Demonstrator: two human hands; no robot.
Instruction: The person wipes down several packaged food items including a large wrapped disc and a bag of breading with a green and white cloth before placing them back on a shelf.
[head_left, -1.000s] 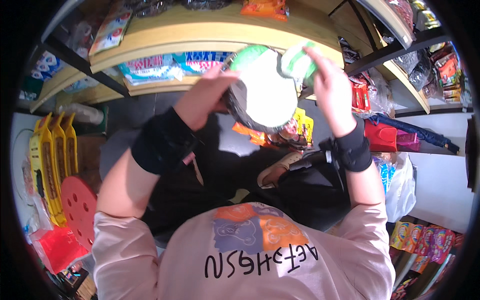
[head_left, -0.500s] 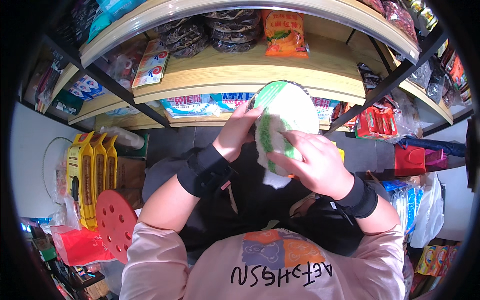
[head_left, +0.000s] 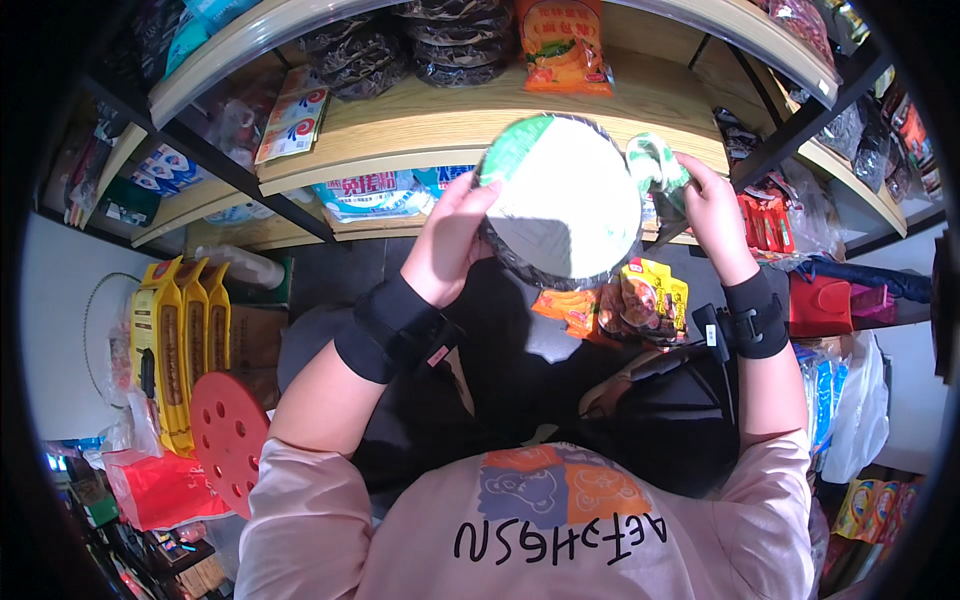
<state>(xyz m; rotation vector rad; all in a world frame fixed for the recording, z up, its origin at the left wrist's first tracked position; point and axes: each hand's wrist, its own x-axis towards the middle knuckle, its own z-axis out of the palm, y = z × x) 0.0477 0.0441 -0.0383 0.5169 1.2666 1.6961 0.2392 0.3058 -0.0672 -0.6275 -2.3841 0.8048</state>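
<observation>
My left hand (head_left: 448,238) grips the left edge of a round flat pack (head_left: 565,205), its thumb lying on the face. The pack has a dark crinkled rim and a large white label with a green patch; it is tilted up in front of the lower shelf. To its right, my right hand (head_left: 718,215) is closed on a bunched green-and-white cloth (head_left: 655,165). The cloth is close to the pack's right edge, with a small gap between them. The pack's back and the fingers behind it are hidden.
Stacked dark round packs (head_left: 458,45) and an orange bag (head_left: 563,48) stand on the wooden shelf (head_left: 430,135). Below my hands lie a yellow pouch (head_left: 655,298) and orange packets (head_left: 570,308). A red round stool (head_left: 228,440) and yellow packages (head_left: 165,350) are at left.
The cloth was against the pack's face; my right hand has carried it off to the right. More of the white label now shows, and the packets below have come into view.
</observation>
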